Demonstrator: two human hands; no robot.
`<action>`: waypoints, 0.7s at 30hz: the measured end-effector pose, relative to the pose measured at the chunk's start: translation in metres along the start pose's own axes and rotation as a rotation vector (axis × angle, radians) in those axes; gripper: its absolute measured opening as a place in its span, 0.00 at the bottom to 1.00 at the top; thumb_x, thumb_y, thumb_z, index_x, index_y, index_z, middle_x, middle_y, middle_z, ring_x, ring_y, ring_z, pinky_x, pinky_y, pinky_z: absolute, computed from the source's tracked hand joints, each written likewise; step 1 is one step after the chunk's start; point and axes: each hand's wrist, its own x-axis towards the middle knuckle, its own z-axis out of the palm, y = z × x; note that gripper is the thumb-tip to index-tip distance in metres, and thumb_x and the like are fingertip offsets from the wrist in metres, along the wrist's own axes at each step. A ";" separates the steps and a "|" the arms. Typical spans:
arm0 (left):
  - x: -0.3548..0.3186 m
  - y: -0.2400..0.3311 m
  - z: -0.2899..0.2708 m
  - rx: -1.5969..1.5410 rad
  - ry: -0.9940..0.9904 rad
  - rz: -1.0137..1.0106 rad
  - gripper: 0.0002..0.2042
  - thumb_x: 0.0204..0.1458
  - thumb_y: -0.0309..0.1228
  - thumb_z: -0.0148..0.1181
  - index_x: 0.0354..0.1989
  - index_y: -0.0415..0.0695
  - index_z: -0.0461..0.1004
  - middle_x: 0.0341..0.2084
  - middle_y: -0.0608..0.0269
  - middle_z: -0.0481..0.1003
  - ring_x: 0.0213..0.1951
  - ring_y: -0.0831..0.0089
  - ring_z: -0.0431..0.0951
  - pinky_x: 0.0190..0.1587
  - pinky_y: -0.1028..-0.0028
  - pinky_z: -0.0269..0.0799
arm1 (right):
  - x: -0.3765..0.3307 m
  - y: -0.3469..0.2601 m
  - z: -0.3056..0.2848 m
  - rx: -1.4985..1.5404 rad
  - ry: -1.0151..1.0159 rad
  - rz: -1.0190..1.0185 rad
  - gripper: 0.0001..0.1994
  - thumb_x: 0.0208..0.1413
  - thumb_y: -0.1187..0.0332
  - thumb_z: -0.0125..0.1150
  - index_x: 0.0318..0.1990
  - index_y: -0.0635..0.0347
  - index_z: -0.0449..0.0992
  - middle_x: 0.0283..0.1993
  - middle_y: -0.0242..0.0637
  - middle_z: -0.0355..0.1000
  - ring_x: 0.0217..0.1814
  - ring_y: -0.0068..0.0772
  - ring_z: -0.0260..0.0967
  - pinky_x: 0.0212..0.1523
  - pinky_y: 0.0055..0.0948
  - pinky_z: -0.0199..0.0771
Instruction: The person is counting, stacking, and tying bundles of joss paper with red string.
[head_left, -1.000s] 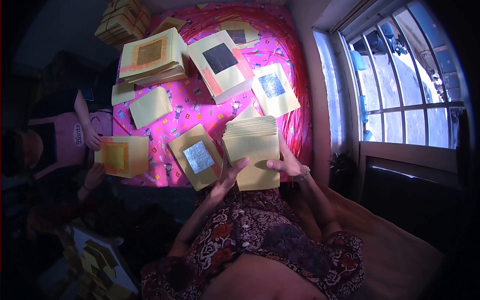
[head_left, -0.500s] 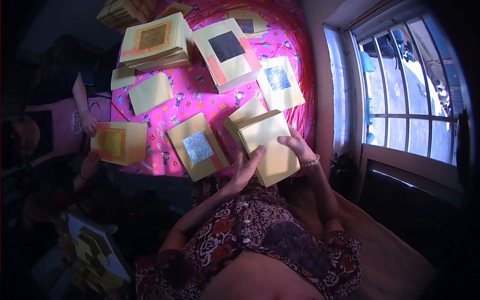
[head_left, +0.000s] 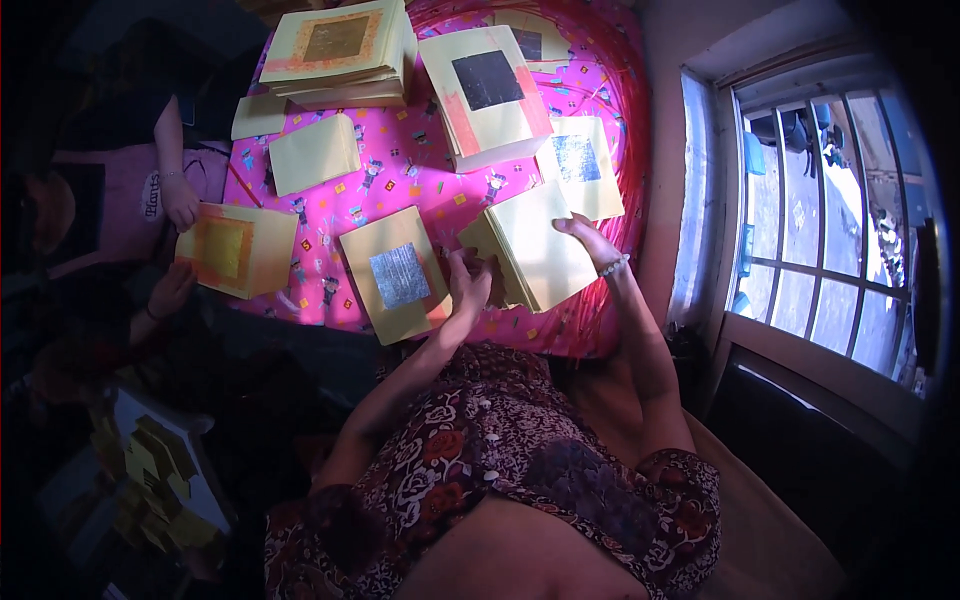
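Both forearms reach up from the lower edge to a stack of pale yellow paper sheets [head_left: 535,255]. The left hand [head_left: 468,285] presses its fingers closed against the stack's near-left edge; the right hand [head_left: 585,238] lies curled over its far-right edge, gripping it. The stack sits tilted on the pink patterned cloth [head_left: 400,175], close to the cloth's right border, with bare cloth beyond it. Just left of the stack lies a yellow sheet with a silver foil square [head_left: 397,275].

Top paper stack [head_left: 340,50] edge-cropped
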 end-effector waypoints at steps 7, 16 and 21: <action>0.002 -0.009 0.004 -0.009 0.011 0.022 0.15 0.51 0.26 0.57 0.46 0.40 0.62 0.28 0.64 0.69 0.29 0.75 0.70 0.35 0.73 0.67 | 0.020 0.028 -0.006 -0.049 -0.071 0.051 0.31 0.51 0.52 0.58 0.54 0.70 0.66 0.49 0.44 0.71 0.50 0.32 0.69 0.51 0.29 0.68; -0.004 0.001 -0.002 -0.186 0.014 -0.069 0.17 0.56 0.34 0.50 0.50 0.40 0.62 0.39 0.57 0.70 0.42 0.69 0.70 0.48 0.68 0.64 | 0.018 0.021 0.007 -0.156 -0.041 0.062 0.29 0.51 0.52 0.58 0.53 0.68 0.67 0.47 0.41 0.71 0.48 0.29 0.69 0.50 0.28 0.67; -0.005 0.026 0.003 -0.277 -0.098 0.062 0.29 0.48 0.38 0.62 0.55 0.36 0.59 0.49 0.51 0.65 0.52 0.65 0.66 0.54 0.66 0.62 | 0.029 0.033 0.005 -0.233 -0.032 0.026 0.26 0.51 0.52 0.59 0.49 0.67 0.71 0.38 0.37 0.74 0.39 0.26 0.71 0.41 0.25 0.70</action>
